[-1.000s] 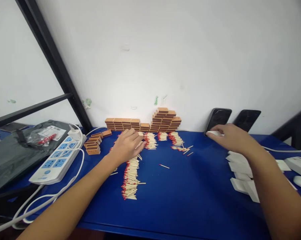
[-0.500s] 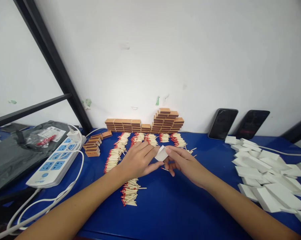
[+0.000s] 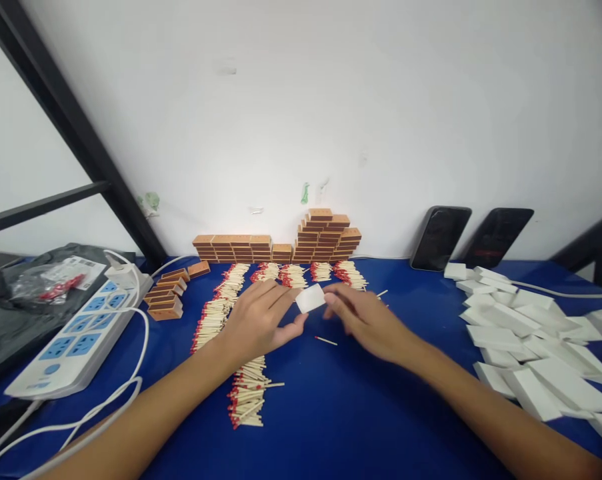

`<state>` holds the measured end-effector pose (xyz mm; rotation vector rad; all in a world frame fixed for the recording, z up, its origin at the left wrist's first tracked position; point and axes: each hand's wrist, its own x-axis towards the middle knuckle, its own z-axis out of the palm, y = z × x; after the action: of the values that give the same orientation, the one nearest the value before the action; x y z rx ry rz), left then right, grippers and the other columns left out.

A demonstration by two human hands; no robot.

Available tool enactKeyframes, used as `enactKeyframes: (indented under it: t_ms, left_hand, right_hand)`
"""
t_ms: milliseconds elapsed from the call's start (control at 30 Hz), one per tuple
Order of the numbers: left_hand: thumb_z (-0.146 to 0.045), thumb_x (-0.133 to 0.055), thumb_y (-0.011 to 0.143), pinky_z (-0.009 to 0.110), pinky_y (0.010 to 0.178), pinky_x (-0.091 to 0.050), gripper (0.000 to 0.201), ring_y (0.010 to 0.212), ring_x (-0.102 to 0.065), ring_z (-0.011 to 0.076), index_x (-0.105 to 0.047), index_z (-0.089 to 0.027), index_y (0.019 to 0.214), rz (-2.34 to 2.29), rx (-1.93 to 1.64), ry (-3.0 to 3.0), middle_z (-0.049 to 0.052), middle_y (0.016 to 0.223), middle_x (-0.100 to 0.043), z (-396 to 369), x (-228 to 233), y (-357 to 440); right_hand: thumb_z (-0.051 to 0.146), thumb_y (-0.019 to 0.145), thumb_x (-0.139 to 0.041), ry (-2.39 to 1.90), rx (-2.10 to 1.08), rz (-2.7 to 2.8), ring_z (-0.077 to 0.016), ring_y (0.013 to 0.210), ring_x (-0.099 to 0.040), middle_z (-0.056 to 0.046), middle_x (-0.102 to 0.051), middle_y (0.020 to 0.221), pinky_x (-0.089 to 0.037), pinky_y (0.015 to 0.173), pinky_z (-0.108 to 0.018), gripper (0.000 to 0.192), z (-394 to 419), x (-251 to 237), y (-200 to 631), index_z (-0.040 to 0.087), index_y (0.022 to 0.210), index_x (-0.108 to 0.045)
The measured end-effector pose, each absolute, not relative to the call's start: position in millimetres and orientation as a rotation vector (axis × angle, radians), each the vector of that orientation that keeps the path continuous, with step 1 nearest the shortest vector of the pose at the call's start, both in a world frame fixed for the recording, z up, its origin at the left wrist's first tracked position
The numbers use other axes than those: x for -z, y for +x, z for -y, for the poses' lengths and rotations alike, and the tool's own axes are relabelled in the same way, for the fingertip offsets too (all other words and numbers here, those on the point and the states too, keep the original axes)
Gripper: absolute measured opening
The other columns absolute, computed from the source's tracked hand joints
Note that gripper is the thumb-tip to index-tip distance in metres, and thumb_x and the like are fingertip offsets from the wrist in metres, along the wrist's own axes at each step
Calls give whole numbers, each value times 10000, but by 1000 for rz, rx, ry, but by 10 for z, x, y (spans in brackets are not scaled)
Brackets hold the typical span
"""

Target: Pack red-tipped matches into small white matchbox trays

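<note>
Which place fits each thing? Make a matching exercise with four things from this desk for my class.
Things:
1. small white box
2. brown matchboxes
3. power strip
4. two phones

Places:
A. leaning on the wall, right
B. between both hands
C. left edge of the table
D. stacked against the wall, middle

Pairs: 1-B, 2-D, 3-C, 4-A

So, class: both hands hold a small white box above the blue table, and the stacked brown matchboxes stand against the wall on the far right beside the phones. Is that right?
Not quite. The head view shows the stacked brown matchboxes against the wall at the centre, behind the rows of matches; the phones lean well to their right. Both hands, left and right, do hold the small white box above the blue table.
</note>
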<state>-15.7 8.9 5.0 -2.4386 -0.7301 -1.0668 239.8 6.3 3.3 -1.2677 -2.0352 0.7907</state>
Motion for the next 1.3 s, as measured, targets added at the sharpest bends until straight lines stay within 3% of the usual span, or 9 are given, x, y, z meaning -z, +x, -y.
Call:
enactKeyframes:
  t_ms: [67, 133, 233, 433, 567, 767, 1000, 1300]
  left_hand:
    - [-257, -710, 960, 410, 835, -624, 300, 889, -723, 237, -652, -176, 1242, 758, 1055, -2469, 81, 1010, -780, -129, -42, -197]
    - [-263, -697, 978, 414, 854, -629, 306, 911, -728, 237, -644, -171, 1264, 739, 1007, -2525, 84, 1034, -782, -162, -26, -227]
    - [-274, -682, 998, 419, 878, -629, 312, 946, -728, 246, -630, -155, 1281, 691, 902, -2605, 89, 1063, -781, -184, 2, -234]
    - [-290, -648, 1024, 411, 864, -620, 267, 951, -709, 250, -633, -148, 1250, 690, 826, -2646, 105, 1034, -765, -173, 2, -213]
    - [-288, -635, 1030, 408, 849, -610, 265, 966, -702, 253, -633, -153, 1258, 705, 801, -2672, 104, 1029, -759, -193, 3, -230]
    - [-282, -648, 1019, 406, 852, -601, 269, 953, -704, 255, -650, -133, 1243, 710, 794, -2694, 99, 1019, -755, -213, 24, -231]
    - [-287, -661, 1011, 416, 866, -598, 267, 947, -709, 263, -661, -123, 1221, 715, 804, -2681, 102, 1015, -755, -225, 14, -246]
    - [-306, -678, 1000, 404, 835, -599, 289, 928, -697, 258, -674, -130, 1229, 760, 831, -2700, 94, 986, -742, -186, 68, -199]
  right_hand:
    - [440, 1009, -530, -1435, -359, 2084, -230, 778, -688, -75, -787, 937, -477, 728, -347, 282, -237, -98, 2695, 228, 1056, -708]
    - [363, 949, -577, -1488, -227, 2131, -220, 777, -664, -78, -782, 968, -470, 729, -344, 213, -397, -167, 3011, 221, 970, -734]
    - [418, 894, -640, -1631, -353, 2173, -200, 657, -601, -35, -714, 739, -446, 640, -324, 227, -513, -255, 3368, 228, 897, -763]
    - [481, 764, -781, -1649, -608, 2296, -208, 769, -640, -53, -746, 960, -494, 692, -323, 396, -494, -282, 3611, 255, 1089, -803]
    - [526, 750, -780, -1666, -662, 2275, -197, 734, -609, -55, -734, 929, -474, 654, -312, 418, -538, -206, 3626, 245, 1059, -790]
    - [583, 807, -709, -1711, -802, 2331, -193, 671, -589, -48, -705, 761, -427, 613, -318, 357, -533, -162, 3513, 227, 789, -735]
    - [512, 872, -651, -1713, -740, 2377, -239, 821, -645, -90, -751, 943, -482, 725, -344, 323, -392, -349, 3407, 205, 937, -730]
    - [571, 977, -596, -1400, -758, 2234, -195, 777, -596, -36, -711, 895, -435, 709, -332, 360, -226, -352, 2989, 224, 966, -689]
